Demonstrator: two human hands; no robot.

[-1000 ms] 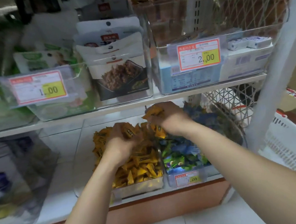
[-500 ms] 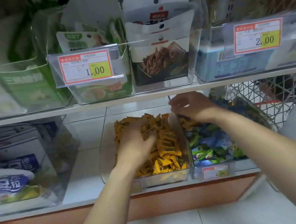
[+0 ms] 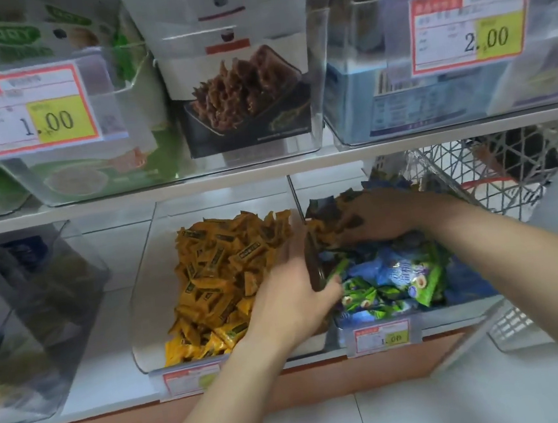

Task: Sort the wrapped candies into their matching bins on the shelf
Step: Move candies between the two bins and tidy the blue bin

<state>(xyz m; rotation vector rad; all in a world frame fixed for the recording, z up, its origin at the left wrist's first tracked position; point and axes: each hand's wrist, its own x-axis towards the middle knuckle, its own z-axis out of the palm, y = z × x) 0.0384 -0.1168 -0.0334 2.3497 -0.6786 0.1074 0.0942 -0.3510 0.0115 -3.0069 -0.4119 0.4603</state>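
Left hand point(image 3: 293, 299), right hand point(image 3: 381, 214): bare. Forearms point(image 3: 516, 255) bare too, right down to the frame edge.

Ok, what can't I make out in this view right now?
Head view only:
- Right hand grip: fingertips blurred, sunk among wrappers; what it holds is unclear.
- Yellow bin's price tag: blurred, unreadable.
- Print on yellow candies: too small.
- Clear bin at left: cut off by the edge.
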